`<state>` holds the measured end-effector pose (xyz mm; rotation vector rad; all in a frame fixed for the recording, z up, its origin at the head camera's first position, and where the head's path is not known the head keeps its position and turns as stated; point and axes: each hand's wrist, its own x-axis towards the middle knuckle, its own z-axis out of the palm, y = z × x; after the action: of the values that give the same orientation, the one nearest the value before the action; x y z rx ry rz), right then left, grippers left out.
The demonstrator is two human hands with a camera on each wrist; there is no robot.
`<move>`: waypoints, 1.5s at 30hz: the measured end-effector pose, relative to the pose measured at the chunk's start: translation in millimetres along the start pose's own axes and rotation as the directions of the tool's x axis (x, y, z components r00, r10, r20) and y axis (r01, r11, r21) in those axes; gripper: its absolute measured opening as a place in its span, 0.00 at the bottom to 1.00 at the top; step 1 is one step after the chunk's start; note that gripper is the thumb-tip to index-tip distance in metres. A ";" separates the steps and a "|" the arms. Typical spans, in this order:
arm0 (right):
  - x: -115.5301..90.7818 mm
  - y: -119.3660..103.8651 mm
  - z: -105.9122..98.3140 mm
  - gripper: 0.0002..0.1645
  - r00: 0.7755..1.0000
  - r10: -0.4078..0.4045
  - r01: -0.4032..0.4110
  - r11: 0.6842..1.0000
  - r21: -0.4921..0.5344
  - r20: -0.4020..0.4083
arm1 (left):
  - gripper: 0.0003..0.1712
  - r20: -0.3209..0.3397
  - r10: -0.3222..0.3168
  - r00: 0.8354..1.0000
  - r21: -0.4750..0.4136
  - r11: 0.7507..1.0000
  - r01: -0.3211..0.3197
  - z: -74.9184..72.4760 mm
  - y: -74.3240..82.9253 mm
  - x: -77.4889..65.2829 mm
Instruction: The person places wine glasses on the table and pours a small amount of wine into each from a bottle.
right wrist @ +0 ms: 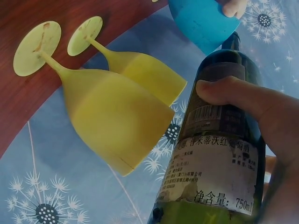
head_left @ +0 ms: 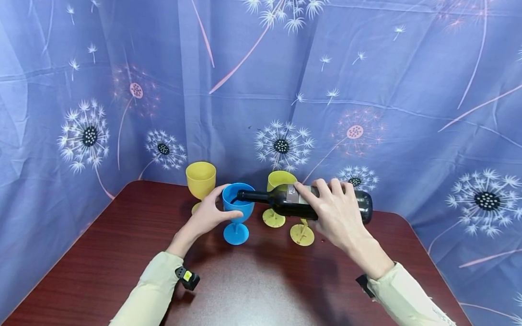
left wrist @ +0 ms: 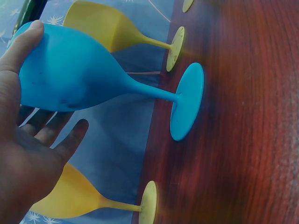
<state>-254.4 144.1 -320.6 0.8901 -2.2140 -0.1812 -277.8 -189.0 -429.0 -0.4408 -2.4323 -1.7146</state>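
Observation:
My left hand [head_left: 207, 216] holds the bowl of a blue wine goblet [head_left: 245, 214], thumb on the near side and fingers behind it. The goblet's foot [left wrist: 188, 101] is down at the table, its stem upright. With my right hand [head_left: 339, 211] I grip a dark glass wine bottle [head_left: 281, 200] round its labelled body. The bottle lies almost level, its neck pointing left over the goblet's rim, and a dark stream runs from its mouth into the bowl. In the right wrist view the thumb lies across the bottle's label [right wrist: 210, 172].
One yellow goblet [head_left: 201, 180] stands left of the blue one. Two more are on its right: one behind the bottle [head_left: 282, 177], another whose foot [head_left: 302, 235] shows while bottle and hand hide its bowl. A patterned blue curtain [head_left: 245, 109] hangs behind the brown table [head_left: 247, 297].

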 end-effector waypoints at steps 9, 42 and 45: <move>-5.2 -2.2 0.5 0.53 1.000 0.028 -0.028 0.999 0.023 -0.003 | 0.44 -0.004 -0.002 1.000 0.005 1.000 0.002 -0.2 0.7 -0.2; -22.7 -10.3 8.8 0.55 0.995 0.097 -0.097 0.995 0.015 -0.019 | 0.46 -0.001 -0.015 1.000 0.004 1.000 0.015 -0.8 2.3 -1.5; -23.8 -10.6 9.2 0.56 0.995 0.099 -0.099 0.995 0.015 -0.023 | 0.46 -0.003 -0.018 1.000 0.008 1.000 0.018 -1.1 2.1 -1.7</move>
<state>-243.2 150.4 -345.1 0.7835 -2.2337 -0.1077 -275.5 -189.7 -427.2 -0.4167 -2.4475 -1.7102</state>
